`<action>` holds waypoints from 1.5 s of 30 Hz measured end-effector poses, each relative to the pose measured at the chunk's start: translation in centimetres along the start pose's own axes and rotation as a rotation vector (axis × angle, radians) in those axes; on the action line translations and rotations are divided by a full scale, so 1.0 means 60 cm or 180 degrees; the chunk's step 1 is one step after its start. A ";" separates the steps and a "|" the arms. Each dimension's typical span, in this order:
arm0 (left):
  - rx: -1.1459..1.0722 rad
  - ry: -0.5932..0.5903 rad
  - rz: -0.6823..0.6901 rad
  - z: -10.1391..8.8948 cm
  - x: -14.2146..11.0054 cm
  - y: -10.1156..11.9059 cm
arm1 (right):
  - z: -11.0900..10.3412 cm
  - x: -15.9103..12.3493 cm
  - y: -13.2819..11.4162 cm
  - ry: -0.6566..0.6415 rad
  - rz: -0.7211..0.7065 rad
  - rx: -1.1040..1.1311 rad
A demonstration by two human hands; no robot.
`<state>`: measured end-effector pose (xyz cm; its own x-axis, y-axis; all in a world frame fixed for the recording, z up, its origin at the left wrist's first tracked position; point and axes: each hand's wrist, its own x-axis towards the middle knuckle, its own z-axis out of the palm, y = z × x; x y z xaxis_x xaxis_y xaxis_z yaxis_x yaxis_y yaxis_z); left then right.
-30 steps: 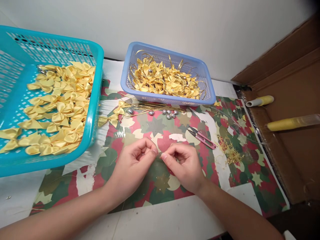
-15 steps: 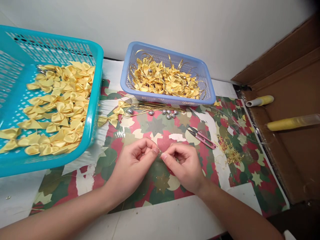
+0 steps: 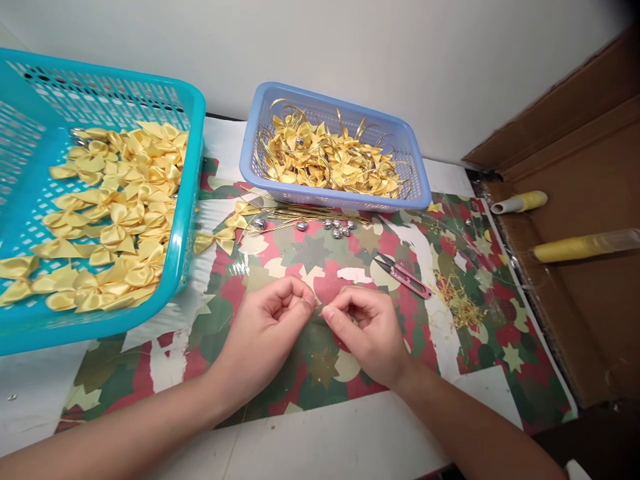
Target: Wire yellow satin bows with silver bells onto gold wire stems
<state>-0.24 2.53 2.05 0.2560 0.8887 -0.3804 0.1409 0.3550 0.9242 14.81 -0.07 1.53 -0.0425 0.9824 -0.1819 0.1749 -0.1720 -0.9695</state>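
My left hand (image 3: 275,317) and my right hand (image 3: 364,327) meet over the patterned sheet, fingertips almost touching. Both are closed in a pinch; whatever lies between thumb and finger is too small to make out. Beyond them lie several silver bells (image 3: 337,228) and a bundle of gold cords (image 3: 310,213). Pink-handled thread snips (image 3: 404,275) rest to the right of my right hand. Two yellow satin bows (image 3: 216,240) lie beside the teal basket on the left.
At left stands a teal basket (image 3: 197,167) holding many yellow bows. A blue basket (image 3: 335,195) of bows with gold cords is at the back. Gold thread scraps (image 3: 465,307) lie at right, near a cardboard wall (image 3: 575,160) with yellow-wrapped tubes (image 3: 585,247).
Both hands keep the same pinch in nearly the same place. The view has shifted very slightly; nothing else visibly moves.
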 end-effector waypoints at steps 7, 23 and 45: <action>0.0060 0.0014 0.0000 0.000 -0.002 0.000 | -0.001 0.001 0.000 -0.0023 -0.0011 -0.0001; -0.0057 -0.0026 0.0001 -0.002 -0.001 -0.005 | 0.000 0.000 -0.001 -0.0045 0.0015 0.0037; -0.0083 -0.0149 0.0031 -0.003 -0.002 -0.002 | 0.000 0.001 0.000 -0.0042 -0.0020 0.0130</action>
<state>-0.47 2.45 1.95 0.3018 0.8778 -0.3719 0.1133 0.3543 0.9282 14.82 0.01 1.52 -0.0566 0.9825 -0.1776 0.1342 -0.1688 -0.9765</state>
